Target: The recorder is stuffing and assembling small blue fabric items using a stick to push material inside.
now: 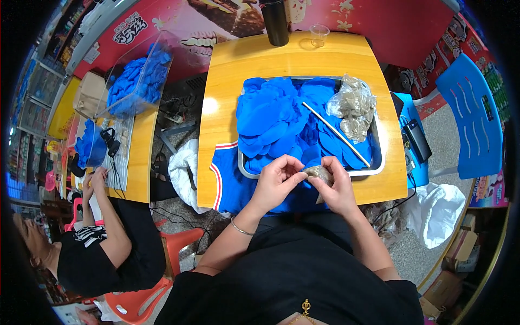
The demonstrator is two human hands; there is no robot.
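Above the near edge of the metal tray [382, 154], our right hand [339, 188] pinches a crumpled brown wad [319, 173]; our left hand [276, 183] bunches beside it, though we cannot tell if it grips. We judge the wad light, soft, perhaps slippery, best held by its edges. Beyond, blue pieces [271, 116] heap toward the left edge, a pale stick [336, 134] crosses some, and a brown bundle [353, 108] sits near the far-right corner.
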